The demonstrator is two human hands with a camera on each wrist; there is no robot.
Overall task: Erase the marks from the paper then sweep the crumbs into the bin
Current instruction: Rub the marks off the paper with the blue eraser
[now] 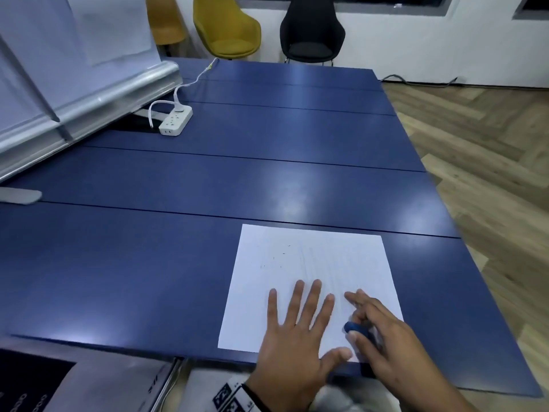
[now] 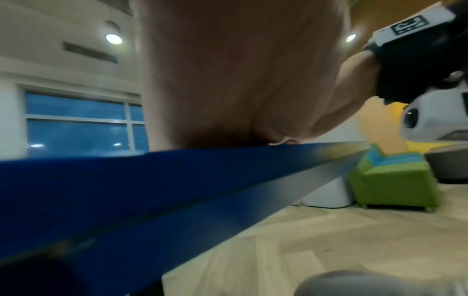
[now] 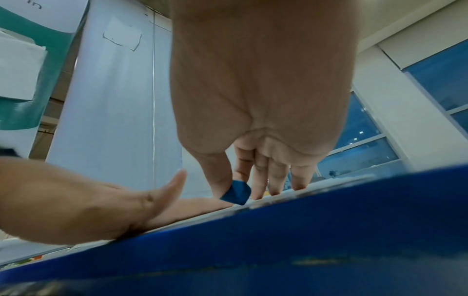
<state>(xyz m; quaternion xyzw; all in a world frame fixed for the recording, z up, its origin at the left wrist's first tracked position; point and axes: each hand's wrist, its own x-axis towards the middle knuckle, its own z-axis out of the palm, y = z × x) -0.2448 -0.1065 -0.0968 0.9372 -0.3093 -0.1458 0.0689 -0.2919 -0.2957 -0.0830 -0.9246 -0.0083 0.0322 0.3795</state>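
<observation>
A white sheet of paper (image 1: pixel 309 263) lies on the blue table (image 1: pixel 178 233) near its front right edge. Faint pencil lines and a few small dark specks show on the sheet. My left hand (image 1: pixel 297 319) lies flat on the paper's near half, fingers spread and straight. My right hand (image 1: pixel 383 334) pinches a small blue eraser (image 1: pixel 355 328) between thumb and forefinger, low over the paper's near right corner. In the right wrist view the eraser (image 3: pixel 236 192) sits at the fingertips, just above the sheet. No bin is in view.
A white power strip (image 1: pixel 175 120) with its cable lies at the back left, beside a slanted whiteboard stand (image 1: pixel 89 93). Yellow chairs (image 1: pixel 228 28) and a black chair (image 1: pixel 312 31) stand behind the table. Wooden floor lies to the right. A grey bag (image 1: pixel 113 382) sits at my lower left.
</observation>
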